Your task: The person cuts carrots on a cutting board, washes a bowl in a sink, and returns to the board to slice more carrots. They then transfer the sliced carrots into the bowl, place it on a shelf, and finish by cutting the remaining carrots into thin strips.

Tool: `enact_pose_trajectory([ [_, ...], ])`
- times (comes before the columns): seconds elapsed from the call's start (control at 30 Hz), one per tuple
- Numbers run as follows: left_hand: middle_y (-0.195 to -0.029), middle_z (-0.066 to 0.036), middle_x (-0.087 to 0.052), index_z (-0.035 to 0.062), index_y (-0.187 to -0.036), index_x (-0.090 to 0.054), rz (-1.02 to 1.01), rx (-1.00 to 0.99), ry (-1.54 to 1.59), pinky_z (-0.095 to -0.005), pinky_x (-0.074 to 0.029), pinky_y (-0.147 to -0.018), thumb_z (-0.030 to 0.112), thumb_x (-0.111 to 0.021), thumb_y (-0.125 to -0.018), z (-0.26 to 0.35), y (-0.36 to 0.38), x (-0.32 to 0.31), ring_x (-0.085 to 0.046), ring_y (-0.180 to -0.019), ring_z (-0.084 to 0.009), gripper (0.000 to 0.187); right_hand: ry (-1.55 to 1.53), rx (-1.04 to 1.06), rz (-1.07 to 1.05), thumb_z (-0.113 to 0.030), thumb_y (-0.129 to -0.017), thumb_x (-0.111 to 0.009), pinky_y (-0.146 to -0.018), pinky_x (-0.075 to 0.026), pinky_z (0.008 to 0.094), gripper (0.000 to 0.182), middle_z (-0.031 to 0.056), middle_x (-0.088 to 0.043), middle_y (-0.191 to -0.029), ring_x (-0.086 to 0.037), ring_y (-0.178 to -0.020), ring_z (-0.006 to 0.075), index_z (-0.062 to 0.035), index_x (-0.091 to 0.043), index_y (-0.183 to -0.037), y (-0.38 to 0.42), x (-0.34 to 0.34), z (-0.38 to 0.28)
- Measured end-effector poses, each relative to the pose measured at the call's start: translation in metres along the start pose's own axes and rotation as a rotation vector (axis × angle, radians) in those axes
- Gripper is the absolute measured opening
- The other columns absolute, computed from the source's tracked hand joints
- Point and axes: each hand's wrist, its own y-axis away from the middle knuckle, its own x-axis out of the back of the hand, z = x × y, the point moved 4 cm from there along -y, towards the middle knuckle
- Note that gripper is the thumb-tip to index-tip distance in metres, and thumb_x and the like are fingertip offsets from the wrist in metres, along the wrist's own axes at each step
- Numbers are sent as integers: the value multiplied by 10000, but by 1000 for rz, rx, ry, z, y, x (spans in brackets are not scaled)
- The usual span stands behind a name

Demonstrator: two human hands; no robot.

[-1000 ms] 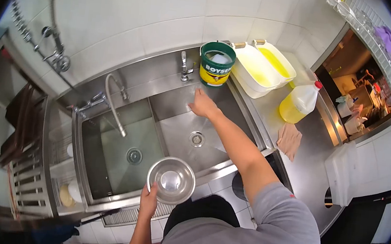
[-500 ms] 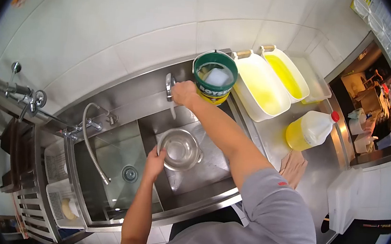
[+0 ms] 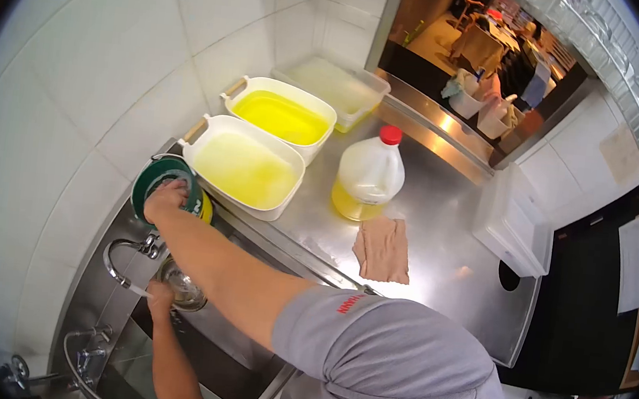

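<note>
My left hand [image 3: 160, 296] grips a round, shiny metal bowl [image 3: 184, 286] by its side, in the sink [image 3: 242, 339]. Beside that hand, water runs from the curved faucet [image 3: 117, 260]. My right arm crosses above the bowl and hides part of it. Inside the green bucket [image 3: 152, 174] is my right hand [image 3: 167, 197], its fingers bent; what they hold is hidden. A pale thing shows by the fingers in the bucket.
Two white tubs [image 3: 275, 214] with yellow liquid stand beside the bucket. A red-capped jug [image 3: 370, 174] and a tan cloth [image 3: 383, 249] rest on the steel counter [image 3: 441, 298]. Clear containers [image 3: 331, 84] sit in the corner; white boxes [image 3: 515, 224] are at the right.
The view has swung to the right. My right hand has gone from the faucet into the green bucket. Water now runs, and my left hand has brought the bowl close to the stream.
</note>
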Motion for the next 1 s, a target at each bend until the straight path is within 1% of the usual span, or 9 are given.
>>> enact_pose_trajectory([
  [0.07,-1175,-227,-653,13,-1340,-532,-103,410,883,-418,-526,-877,94,-498,-842,-30,0,-25,-669,-1002,-361,506,-216,3,26,-298,-875,-636,-949,-491,456,600,270,-369,-1479,-507,-1246,373,-44,-514,-1405,-6,7,12],
  [0.33,-1157,-148,-636,31,-1320,-530,-58,442,868,-394,-590,-725,54,-481,-833,20,43,22,-672,-947,-271,490,-423,822,213,-262,-919,-576,-848,-506,462,260,251,-597,-1120,-598,-1070,365,-11,-638,-942,86,94,37],
  [0.47,-1112,-143,-642,39,-1268,-556,-82,698,1623,-406,-636,-661,41,-505,-827,24,79,3,-685,-847,-257,444,-294,1461,263,-254,-880,-625,-875,-507,481,274,243,-641,-969,-630,-1031,375,18,-617,-913,121,-104,62],
  [0.57,-1173,-136,-623,28,-1285,-545,-28,657,1593,-406,-621,-685,-11,-500,-815,-1,89,-26,-669,-977,-298,473,-610,852,97,-230,-873,-616,-916,-504,454,243,193,-676,-982,-631,-1077,354,3,-661,-924,106,-148,91],
  [0.63,-1260,-161,-588,53,-1392,-479,-11,601,1627,-477,-626,-737,-101,-449,-732,-6,95,-21,-652,-1046,-319,678,-426,989,-660,-220,-862,-610,-939,-495,436,233,166,-673,-1082,-613,-1124,362,-22,-701,-947,119,-180,76],
  [0.7,-1266,-160,-585,67,-1404,-470,-52,600,1561,-485,-619,-718,-104,-439,-726,-11,111,-9,-647,-1056,-323,700,-87,1225,-656,-223,-842,-620,-942,-494,442,237,158,-667,-1111,-609,-1133,356,-38,-708,-963,108,-178,72],
  [0.87,-1169,-141,-597,76,-1338,-500,-269,633,1217,-501,-616,-663,-82,-425,-727,-34,79,-30,-657,-990,-306,636,4,1942,111,-224,-760,-643,-963,-484,453,278,120,-673,-1173,-627,-1123,295,-89,-735,-985,113,-177,95],
  [0.93,-1050,-147,-592,78,-1235,-543,-128,630,1190,-411,-534,-482,-16,-494,-779,1,67,-26,-658,-836,-277,468,-292,1546,180,-232,-766,-651,-983,-467,447,273,103,-670,-1140,-608,-1134,303,-70,-735,-970,114,-185,118],
  [1.0,-1019,-147,-631,83,-1237,-552,-8,564,1093,-376,-549,-513,9,-539,-809,-7,47,-57,-672,-888,-287,434,-588,512,-531,-178,-788,-652,-894,-509,474,187,131,-667,-1029,-623,-1056,369,-67,-719,-922,118,-191,125],
])
